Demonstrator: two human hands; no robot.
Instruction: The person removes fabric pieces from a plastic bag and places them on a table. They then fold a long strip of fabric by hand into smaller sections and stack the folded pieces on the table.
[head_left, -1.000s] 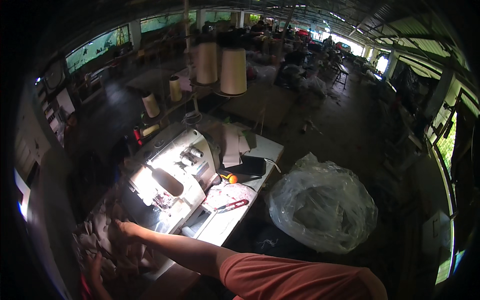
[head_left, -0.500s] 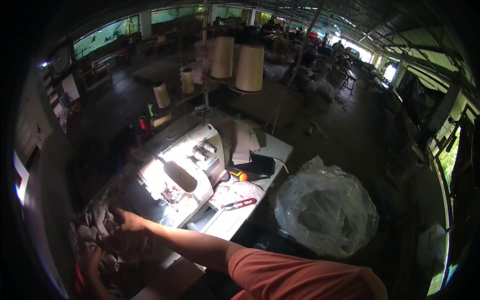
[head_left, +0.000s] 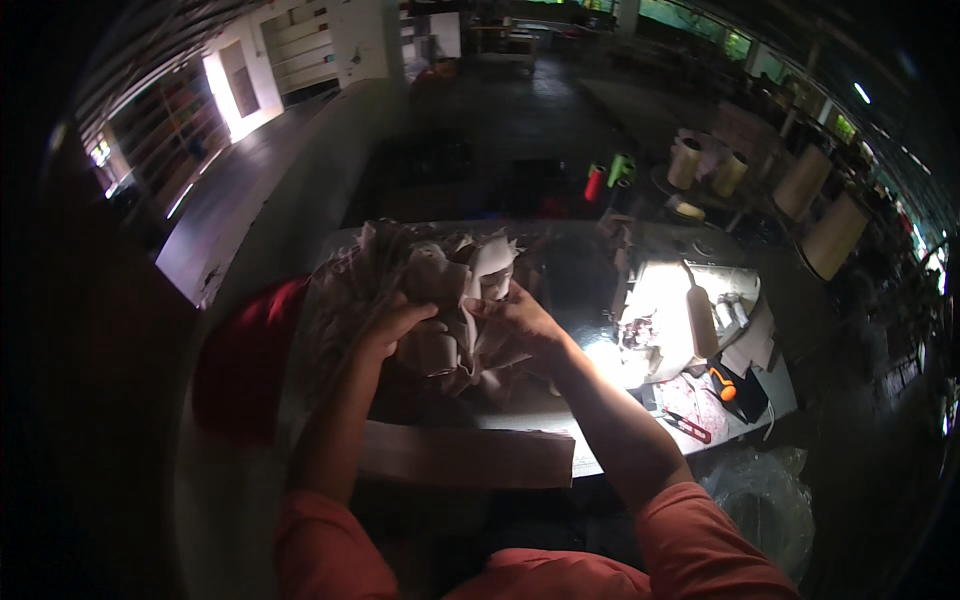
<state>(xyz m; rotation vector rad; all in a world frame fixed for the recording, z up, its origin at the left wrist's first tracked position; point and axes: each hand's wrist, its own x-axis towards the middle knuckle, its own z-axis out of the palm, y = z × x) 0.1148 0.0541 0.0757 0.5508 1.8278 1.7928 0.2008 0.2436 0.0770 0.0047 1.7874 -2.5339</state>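
Note:
On the table's left part lies a tangled heap of pale beige fabric pieces (head_left: 430, 268), many of them curled. My left hand (head_left: 396, 326) is closed on the near left side of the heap, thumb stretched across the cloth. From the right, my right hand (head_left: 522, 318) grips fabric between thumb and fingers; some fingertips are hidden in the folds. A flat, long beige strip or stack (head_left: 470, 456) lies along the front edge, below my hands. Right of the heap stands a lit white sewing machine (head_left: 703, 325).
Beside the machine lie a red-handled cutter (head_left: 688, 428) and an orange-handled tool (head_left: 722, 384). Thread cones (head_left: 800, 185) stand behind it. Red cloth (head_left: 250, 360) bulges at the left, by a long pale surface (head_left: 235, 205). A clear plastic bag (head_left: 765, 510) sits lower right.
My view has swung left, so the fabric heap is now central and the machine is at the right. Both hands remain in the heap and now show fully.

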